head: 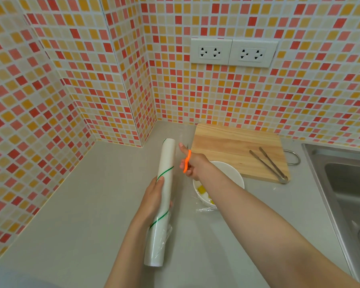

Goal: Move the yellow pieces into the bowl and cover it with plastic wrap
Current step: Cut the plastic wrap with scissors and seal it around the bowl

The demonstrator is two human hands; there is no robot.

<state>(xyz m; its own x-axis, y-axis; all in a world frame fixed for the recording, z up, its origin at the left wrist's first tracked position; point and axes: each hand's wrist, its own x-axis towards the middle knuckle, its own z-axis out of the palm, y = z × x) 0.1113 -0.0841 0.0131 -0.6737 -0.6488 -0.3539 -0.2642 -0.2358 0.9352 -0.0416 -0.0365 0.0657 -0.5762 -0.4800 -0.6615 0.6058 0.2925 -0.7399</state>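
Observation:
My left hand [154,196] grips a white roll of plastic wrap [164,183] with green stripes, held lengthwise above the counter. My right hand [192,163] holds orange-handled scissors [187,162] just right of the roll's far end, thumb through a handle loop. A thin, almost invisible sheet of wrap seems to stretch between the roll and the bowl. The white bowl [235,173] sits on the counter under my right forearm, with yellow pieces [202,190] inside. Loose crumpled wrap [206,209] lies at the bowl's near edge.
A wooden cutting board [227,142] lies behind the bowl with metal tongs [268,164] on its right part. A steel sink [345,183] is at the right. Tiled walls form a corner at the back left; wall sockets [233,52] sit above the board.

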